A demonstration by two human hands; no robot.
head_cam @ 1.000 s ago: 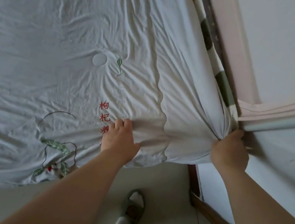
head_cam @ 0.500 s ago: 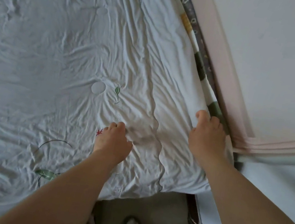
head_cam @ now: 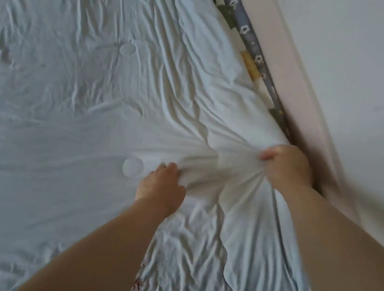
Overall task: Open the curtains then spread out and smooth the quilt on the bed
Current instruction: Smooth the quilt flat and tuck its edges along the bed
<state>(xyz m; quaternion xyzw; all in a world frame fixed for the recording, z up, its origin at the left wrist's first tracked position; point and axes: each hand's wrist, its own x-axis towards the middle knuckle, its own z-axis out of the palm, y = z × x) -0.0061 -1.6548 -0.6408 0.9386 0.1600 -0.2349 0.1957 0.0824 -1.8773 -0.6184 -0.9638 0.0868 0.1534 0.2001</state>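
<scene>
A pale blue-white quilt (head_cam: 74, 78) with round stitched dots and red embroidered characters covers the bed, wrinkled all over. My left hand (head_cam: 162, 186) pinches a fold of the quilt near a round dot. My right hand (head_cam: 287, 166) is clenched on a bunch of quilt at the right edge, close to the pink bed rail. Creases fan out between the two hands. No curtains are in view.
A pink bed rail (head_cam: 301, 69) runs along the right side against a white wall (head_cam: 380, 63). A patterned grey and green sheet (head_cam: 249, 37) shows between quilt and rail. A strip of dark floor shows at the bottom right.
Both hands have moved farther up the bed. The right hand, flat on the edge half a second ago, now grips bunched quilt. The foot and floor have left the view.
</scene>
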